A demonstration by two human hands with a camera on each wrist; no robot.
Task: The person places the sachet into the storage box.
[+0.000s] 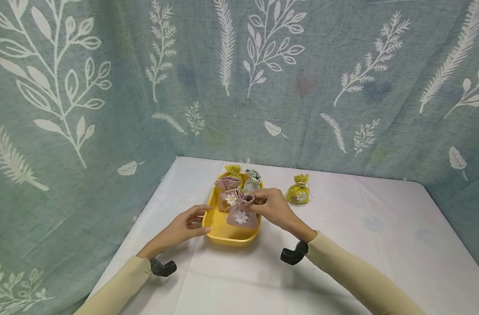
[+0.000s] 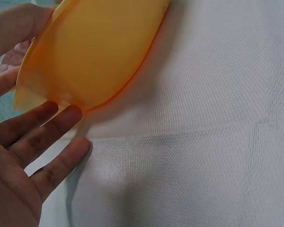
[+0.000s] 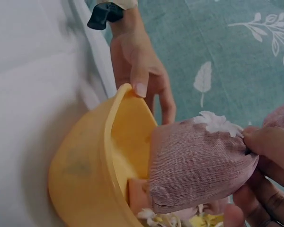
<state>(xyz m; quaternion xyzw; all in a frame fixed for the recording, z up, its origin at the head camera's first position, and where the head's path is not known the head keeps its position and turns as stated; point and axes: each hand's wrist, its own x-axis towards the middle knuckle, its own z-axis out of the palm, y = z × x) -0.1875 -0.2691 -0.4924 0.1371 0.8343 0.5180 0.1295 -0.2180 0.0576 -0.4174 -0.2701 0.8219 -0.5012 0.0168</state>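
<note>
My right hand (image 1: pixel 272 205) pinches a pink drawstring pouch (image 1: pixel 242 217) with a white flower by its gathered neck. The pouch overlaps the front of a yellow plastic tub (image 1: pixel 231 241) in the head view; in the right wrist view the pouch (image 3: pixel 199 165) hangs beside the tub's rim. At the tub's left side is my left hand (image 1: pixel 186 225), thumb and index finger at the rim, extended fingers (image 2: pixel 47 135) touching the outer wall. Inside the tub stand another pink pouch (image 1: pixel 227 183), a yellow-green pouch (image 1: pixel 233 170) and a grey-green pouch (image 1: pixel 252 179).
One more yellow-green pouch (image 1: pixel 298 190) with a white flower stands on the white-covered table (image 1: pixel 361 245), right of the tub. Behind and to the left hangs a green curtain (image 1: pixel 223 87) with white leaf prints. Both wrists wear a black device.
</note>
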